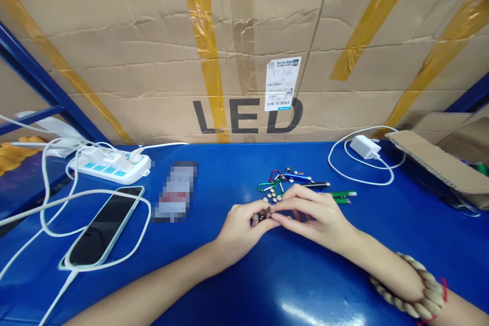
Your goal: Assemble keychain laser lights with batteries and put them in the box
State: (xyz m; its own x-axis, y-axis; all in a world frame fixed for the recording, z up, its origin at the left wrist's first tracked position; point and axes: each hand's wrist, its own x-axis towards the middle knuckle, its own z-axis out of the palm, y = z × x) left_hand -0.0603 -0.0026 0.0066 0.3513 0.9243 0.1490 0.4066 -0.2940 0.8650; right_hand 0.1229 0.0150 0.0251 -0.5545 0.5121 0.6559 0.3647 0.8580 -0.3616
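My left hand (242,229) and my right hand (311,214) meet over the blue table (267,285). Their fingertips pinch a small stack of button cell batteries (269,211) between them. My left hand curls round a small dark part that I cannot make out. Just behind the hands lies a loose pile of button cells (274,195). Small keychain flashlights with carabiners (284,177) and two green tubes (343,195) lie beside the pile. A bead bracelet (414,285) sits on my right wrist.
A phone (103,226) on a white cable lies at the left, next to a white power strip (110,165). A blurred dark item (174,191) lies in the middle. A white charger (364,146) with cable sits at the right. Cardboard with "LED" (248,51) walls the back.
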